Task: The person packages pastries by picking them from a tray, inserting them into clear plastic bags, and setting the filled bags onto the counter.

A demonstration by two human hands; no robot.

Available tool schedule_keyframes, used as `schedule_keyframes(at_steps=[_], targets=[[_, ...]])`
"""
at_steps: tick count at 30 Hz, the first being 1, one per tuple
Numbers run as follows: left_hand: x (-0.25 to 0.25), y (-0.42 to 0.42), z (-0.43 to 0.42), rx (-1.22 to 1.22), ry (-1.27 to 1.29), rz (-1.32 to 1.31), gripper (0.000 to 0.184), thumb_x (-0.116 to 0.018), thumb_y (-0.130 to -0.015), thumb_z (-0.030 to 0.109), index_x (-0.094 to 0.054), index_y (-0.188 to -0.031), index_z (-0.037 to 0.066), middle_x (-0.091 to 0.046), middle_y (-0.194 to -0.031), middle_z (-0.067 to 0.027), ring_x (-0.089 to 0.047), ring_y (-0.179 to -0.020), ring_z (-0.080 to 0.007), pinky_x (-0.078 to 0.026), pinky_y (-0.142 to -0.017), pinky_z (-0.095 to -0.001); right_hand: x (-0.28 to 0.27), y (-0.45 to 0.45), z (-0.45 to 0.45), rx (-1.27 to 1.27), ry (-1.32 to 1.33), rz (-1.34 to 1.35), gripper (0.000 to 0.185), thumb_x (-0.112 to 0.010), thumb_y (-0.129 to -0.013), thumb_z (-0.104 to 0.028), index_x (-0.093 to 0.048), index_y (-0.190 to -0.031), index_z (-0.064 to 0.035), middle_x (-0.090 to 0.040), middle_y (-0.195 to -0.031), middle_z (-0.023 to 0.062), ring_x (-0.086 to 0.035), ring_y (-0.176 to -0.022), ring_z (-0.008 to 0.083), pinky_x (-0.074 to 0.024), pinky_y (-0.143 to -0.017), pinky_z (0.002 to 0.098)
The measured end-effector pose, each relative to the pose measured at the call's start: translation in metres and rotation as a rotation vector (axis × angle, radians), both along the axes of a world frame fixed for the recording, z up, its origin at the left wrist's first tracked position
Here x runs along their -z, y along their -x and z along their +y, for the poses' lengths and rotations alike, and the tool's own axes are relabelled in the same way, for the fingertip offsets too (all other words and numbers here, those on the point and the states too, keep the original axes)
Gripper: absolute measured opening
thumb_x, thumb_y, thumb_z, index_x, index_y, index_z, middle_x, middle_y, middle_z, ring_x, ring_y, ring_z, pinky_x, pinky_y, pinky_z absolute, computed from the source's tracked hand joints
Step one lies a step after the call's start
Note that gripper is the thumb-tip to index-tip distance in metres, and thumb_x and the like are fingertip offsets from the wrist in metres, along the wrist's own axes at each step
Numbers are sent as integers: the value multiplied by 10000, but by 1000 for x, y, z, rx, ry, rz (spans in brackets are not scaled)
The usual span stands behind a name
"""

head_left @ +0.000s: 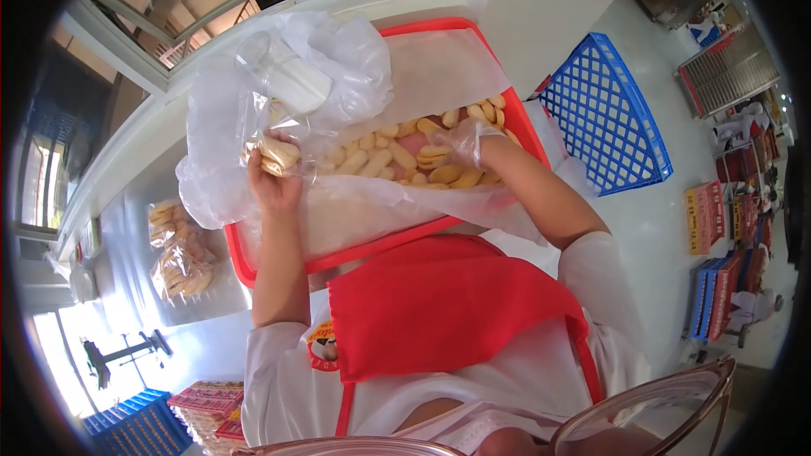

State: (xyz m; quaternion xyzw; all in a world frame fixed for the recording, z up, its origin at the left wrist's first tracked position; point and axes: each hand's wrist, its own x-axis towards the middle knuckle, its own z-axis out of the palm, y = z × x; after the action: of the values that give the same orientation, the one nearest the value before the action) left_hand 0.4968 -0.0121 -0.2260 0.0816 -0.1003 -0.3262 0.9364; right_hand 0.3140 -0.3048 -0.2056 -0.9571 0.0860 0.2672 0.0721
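Note:
My left hand (277,189) is closed around a clear plastic bag (275,154) with a few finger-shaped biscuits in it. My right hand (473,145), in a clear plastic glove, is closed on several finger-shaped biscuits (434,154) just above the others. Loose biscuits (368,164) lie on paper in the middle of a large red tray (500,76). A white liner sheet (355,218) hangs over the tray's near side. At the tray's far left, a clear container (296,83) with something white inside rests on crumpled plastic (359,55).
Filled biscuit bags (182,266) lie on a metal surface (221,302) left of the tray. On the right stands a blue lattice crate (610,122). Stacked crates (139,426) sit at lower left, with more crates and racks (733,84) farther right. A window runs behind the tray.

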Motion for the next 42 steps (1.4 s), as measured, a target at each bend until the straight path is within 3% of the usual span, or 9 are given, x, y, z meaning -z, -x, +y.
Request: schedule_keyframes(at_steps=[10,17,20,21,24,32,35,39,42], targets=[[-2,5,0,9,97,32,392,-586,-785,206,-493,-1107,3,-539,-1057,-114,-501,-1019,-251,-403,-924,-378,-25,-3,6,-6,16,100,666,-576,-701,-585,-436,-1208,-177,-595,-981,154,-583,-864,317,-446,-773,383],[-1,4,4,9,98,22,379,-585,-788,212,-493,-1098,15,-542,-1071,-112,-502,-1023,-253,-402,-923,-387,-26,-1,8,-17,-64,-8,561,-620,-723,-487,-463,-1137,-142,-582,-1000,122,-599,-811,269,-463,-740,358],[-9,18,-4,-170,-13,70,380,-591,-784,214,-492,-1092,14,-542,-1074,-109,-501,-1029,-259,-401,-919,-406,7,13,-5,308,-562,-567,457,-671,-733,-302,-454,-1080,-97,-573,-913,105,-592,-722,204,-479,-645,328],[-8,19,-7,-71,90,-4,380,-592,-786,220,-488,-1096,28,-538,-1088,-105,-485,-1066,-271,-391,-927,-443,-8,19,4,578,-1153,-611,400,-672,-735,-152,-434,-1048,-70,-543,-861,92,-554,-669,158,-468,-566,281],[-33,43,-25,-167,-30,62,394,-591,-789,222,-466,-1118,46,-525,-1117,-91,-460,-1107,-285,-381,-937,-470,-49,22,40,734,-1626,-696,391,-656,-746,-119,-420,-1054,-69,-538,-878,109,-544,-656,157,-446,-512,251],[-57,71,-53,-202,-100,21,364,-536,-830,270,-449,-1152,122,-520,-1129,-42,-463,-1105,-294,-402,-905,-486,-63,34,96,662,-1820,-599,442,-650,-743,-97,-408,-1105,-17,-526,-894,101,-530,-689,144,-436,-615,269],[-54,65,-47,1,214,210,338,-528,-832,300,-490,-1113,117,-531,-1122,-28,-479,-1090,-274,-403,-902,-482,-44,36,92,583,-1827,-636,435,-637,-750,-83,-421,-1121,-12,-526,-896,81,-520,-731,131,-435,-665,277],[-68,72,-47,23,157,-71,380,-519,-841,290,-464,-1162,96,-507,-1174,-40,-454,-1128,-264,-392,-931,-448,-49,44,85,574,-1929,-453,418,-619,-755,-55,-442,-1131,-11,-508,-983,69,-512,-830,121,-434,-718,274],[-70,82,-51,-313,-285,-120,443,-509,-853,248,-379,-1237,70,-457,-1229,-79,-411,-1170,-264,-384,-946,-429,-54,46,91,661,-1754,-634,404,-613,-761,-36,-462,-1136,-24,-486,-1055,68,-496,-918,122,-434,-765,281]])
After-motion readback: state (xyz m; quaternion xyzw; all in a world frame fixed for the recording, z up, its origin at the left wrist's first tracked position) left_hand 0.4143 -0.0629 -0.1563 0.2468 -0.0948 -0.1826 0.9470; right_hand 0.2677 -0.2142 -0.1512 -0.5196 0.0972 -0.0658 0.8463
